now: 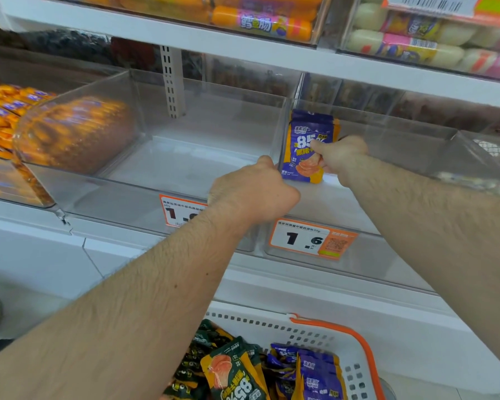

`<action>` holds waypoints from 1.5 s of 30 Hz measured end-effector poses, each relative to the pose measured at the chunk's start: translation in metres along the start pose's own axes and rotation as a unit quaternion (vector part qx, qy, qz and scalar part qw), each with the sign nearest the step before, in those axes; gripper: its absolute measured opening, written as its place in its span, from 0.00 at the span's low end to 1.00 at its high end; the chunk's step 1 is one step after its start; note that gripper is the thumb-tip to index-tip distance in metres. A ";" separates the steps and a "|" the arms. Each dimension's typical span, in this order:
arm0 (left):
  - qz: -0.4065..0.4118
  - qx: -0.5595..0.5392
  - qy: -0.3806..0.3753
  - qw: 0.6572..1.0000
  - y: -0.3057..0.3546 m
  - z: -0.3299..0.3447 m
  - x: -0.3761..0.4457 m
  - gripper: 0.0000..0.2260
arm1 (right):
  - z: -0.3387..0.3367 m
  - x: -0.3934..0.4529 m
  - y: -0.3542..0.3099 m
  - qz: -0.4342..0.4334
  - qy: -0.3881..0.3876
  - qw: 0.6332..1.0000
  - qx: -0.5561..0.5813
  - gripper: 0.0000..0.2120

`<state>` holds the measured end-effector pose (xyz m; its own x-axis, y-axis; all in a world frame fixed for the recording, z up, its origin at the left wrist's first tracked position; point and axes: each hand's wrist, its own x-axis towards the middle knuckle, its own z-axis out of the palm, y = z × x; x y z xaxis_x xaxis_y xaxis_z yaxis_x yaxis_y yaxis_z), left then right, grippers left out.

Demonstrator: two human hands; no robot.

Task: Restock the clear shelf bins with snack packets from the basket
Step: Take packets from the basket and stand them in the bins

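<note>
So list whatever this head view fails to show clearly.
- Left hand fingers: curled out of sight behind the hand at the bin wall.
- Left price tag: its price partly covered by the left wrist.
- Basket: contents cut off by the bottom edge.
- Purple packet: small print too blurred; the right hand covers part.

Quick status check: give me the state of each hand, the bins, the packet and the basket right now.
Right hand: pinching the purple packet.
Purple packet: upright, in the right bin.
Left hand: gripping the wall between the bins.
Left bin: holds no packets.
Right bin: only that packet visible.
Basket: holds purple and dark packets.
</note>
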<state>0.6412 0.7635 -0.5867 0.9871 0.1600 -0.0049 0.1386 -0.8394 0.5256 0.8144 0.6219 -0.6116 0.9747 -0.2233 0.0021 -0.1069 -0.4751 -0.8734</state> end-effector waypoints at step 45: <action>0.038 0.018 -0.135 0.990 -0.141 0.173 -0.235 0.26 | 0.040 -0.326 0.231 -0.057 -0.480 0.716 -0.504 0.07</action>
<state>0.4034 0.7546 -0.8064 0.9795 -0.0457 -0.1963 0.0604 -0.8627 0.5021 0.4798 0.6186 -0.8338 0.6222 0.3234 -0.7129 0.3674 -0.9248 -0.0989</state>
